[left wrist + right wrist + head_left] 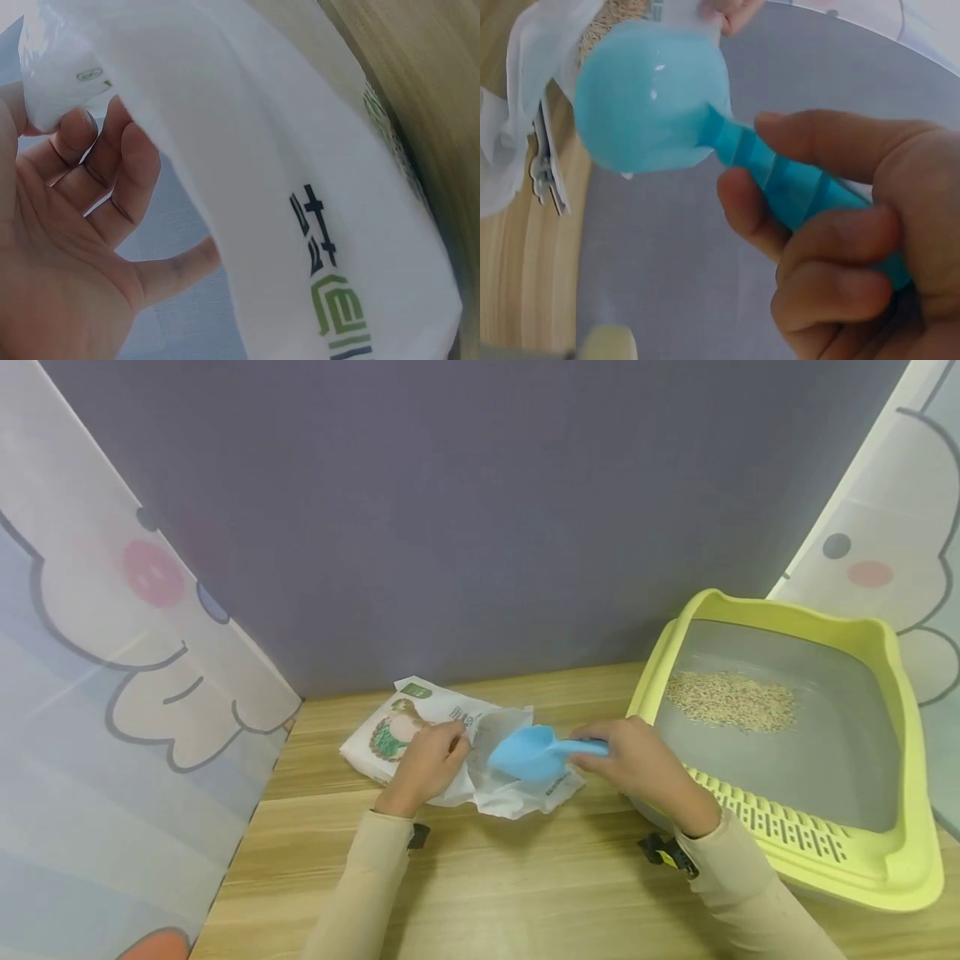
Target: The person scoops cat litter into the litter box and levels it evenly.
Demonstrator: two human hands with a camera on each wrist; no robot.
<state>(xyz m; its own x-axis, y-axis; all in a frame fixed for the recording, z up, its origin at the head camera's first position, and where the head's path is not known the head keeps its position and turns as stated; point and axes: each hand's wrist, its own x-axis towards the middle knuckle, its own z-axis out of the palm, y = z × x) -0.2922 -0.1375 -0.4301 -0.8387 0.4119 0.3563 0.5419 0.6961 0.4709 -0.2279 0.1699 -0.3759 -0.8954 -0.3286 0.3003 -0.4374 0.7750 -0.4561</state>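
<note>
On the table lies a white printed bag, its open end facing right. My left hand pinches the bag's upper edge; in the left wrist view its fingers curl against the plastic. A light blue scoop is over the bag's mouth, its handle gripped by my right hand. In the right wrist view, thumb and fingers wrap the ribbed handle. Tan pellets show inside the bag, just beyond the scoop's bowl, whose inside is hidden there.
A yellow-rimmed litter tray stands on the right, with tan pellets spread over part of its grey floor. The wooden table ends at a grey panel behind. Panels with cartoon prints stand on both sides.
</note>
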